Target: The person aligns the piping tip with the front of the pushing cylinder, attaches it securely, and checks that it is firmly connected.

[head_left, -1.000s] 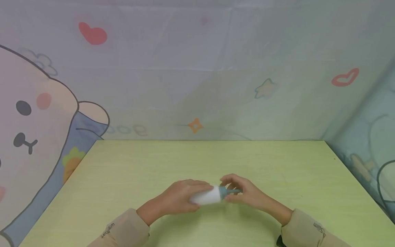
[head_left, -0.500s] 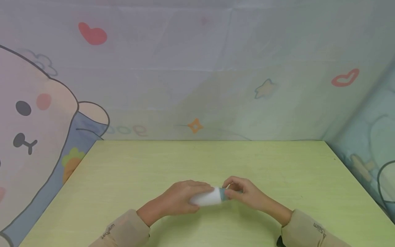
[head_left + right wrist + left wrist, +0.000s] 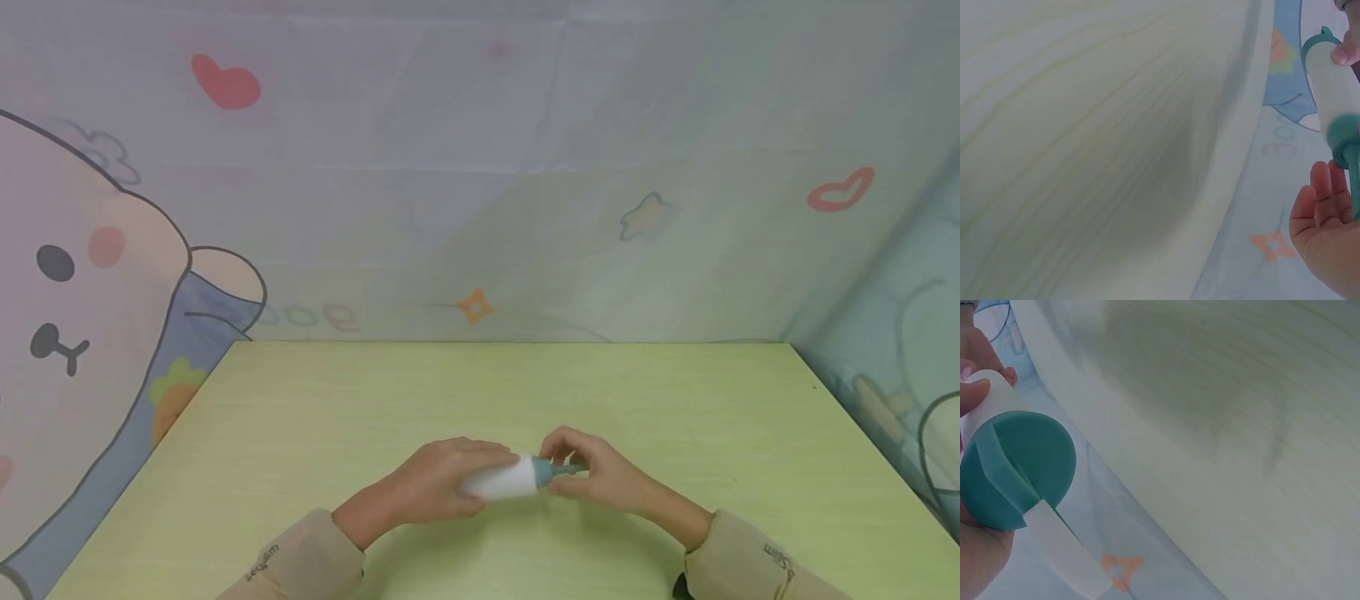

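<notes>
A white bottle [image 3: 501, 478] with teal ends lies sideways between my hands, above the table. My left hand [image 3: 438, 479] grips its white body, with the thumb below and the fingers over the top. At the other end, my right hand [image 3: 600, 471] holds the teal collar [image 3: 543, 472] between thumb and fingertips. A thin teal stem [image 3: 567, 469] sticks out of the collar into the space between thumb and fingers. In the left wrist view, the bottle's round teal end [image 3: 1054, 447] carries a folded strap with a white tip [image 3: 1063, 550].
The pale green wooden table [image 3: 480, 392] reaches back to a printed cloth backdrop [image 3: 480, 167]. A dark cable [image 3: 921, 450] curves at the far right, beyond the table edge. Beige sleeves [image 3: 757, 554] cover both forearms.
My right thumb and fingers have closed in around the collar, then loosened a little, showing the stem again. The left hand and bottle have hardly moved.
</notes>
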Demonstrator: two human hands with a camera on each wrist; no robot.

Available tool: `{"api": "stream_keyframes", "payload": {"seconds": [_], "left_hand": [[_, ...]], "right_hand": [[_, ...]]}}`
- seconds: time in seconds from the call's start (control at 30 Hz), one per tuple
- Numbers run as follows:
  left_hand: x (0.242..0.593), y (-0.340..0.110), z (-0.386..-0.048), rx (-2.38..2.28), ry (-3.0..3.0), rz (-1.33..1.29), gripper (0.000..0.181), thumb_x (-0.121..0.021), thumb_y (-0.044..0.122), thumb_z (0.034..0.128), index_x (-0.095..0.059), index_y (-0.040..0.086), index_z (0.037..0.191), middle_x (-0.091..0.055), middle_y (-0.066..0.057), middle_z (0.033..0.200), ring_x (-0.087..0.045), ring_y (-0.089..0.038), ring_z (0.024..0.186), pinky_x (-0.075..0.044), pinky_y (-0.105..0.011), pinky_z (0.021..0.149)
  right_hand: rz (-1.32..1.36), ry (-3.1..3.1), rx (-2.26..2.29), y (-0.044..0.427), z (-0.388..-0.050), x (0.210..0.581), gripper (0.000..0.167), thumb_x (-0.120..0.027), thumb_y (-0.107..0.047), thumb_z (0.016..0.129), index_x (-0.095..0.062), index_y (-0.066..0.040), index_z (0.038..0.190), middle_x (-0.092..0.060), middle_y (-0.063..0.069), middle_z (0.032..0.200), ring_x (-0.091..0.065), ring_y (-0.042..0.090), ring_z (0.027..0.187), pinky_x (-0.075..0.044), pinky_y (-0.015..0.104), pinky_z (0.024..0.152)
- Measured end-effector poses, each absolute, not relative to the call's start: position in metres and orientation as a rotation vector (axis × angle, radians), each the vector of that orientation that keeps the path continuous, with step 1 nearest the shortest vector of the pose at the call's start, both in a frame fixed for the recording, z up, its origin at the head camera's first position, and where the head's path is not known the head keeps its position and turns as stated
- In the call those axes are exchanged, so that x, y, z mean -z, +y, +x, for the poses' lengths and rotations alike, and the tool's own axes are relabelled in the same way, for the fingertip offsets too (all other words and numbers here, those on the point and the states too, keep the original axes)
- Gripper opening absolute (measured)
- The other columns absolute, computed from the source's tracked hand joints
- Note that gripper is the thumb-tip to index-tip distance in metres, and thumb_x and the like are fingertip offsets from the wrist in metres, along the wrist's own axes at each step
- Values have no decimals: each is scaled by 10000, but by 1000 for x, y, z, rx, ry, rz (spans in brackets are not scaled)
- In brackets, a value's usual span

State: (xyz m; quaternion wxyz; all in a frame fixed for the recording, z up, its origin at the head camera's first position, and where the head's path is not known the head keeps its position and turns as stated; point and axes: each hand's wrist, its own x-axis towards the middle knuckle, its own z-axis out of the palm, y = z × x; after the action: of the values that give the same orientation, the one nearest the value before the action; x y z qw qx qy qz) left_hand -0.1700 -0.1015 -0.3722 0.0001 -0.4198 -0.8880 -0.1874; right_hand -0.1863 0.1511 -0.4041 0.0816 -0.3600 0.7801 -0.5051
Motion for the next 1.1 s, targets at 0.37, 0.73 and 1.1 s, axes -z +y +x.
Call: {"api": "stream_keyframes", "payload": {"seconds": [0.37,0.73,1.1], "left_hand": [[373,-101,-169,561,-2797,-1324,508,-653,127,732,-535,199,1221,-552,59,1216,-547,-112,1027,-449,-243,771],[373,-101,-170,575,-2791,-1352,510,-657,111,729,-538,189,1220,-555,56,1214,-552,-116,1012,-447,-247,777],[373,-101,-171,540,-2795,-1362,516,-658,112,723,-540,189,1220,-554,64,1219,-557,-119,1007,-447,-251,778]], "right_hand": [[-1004,2279,1495,154,-188,406,251,-502,-142,895,-491,7,1096,-637,174,923,-599,146,823,-488,305,719],[-1102,2344,1443,150,-186,407,199,-624,-132,805,-534,-94,978,-582,59,918,-521,57,836,-432,262,707],[-1016,2370,1411,151,-187,407,249,-562,-181,860,-519,-43,1063,-621,98,978,-556,89,839,-448,238,707]]}}
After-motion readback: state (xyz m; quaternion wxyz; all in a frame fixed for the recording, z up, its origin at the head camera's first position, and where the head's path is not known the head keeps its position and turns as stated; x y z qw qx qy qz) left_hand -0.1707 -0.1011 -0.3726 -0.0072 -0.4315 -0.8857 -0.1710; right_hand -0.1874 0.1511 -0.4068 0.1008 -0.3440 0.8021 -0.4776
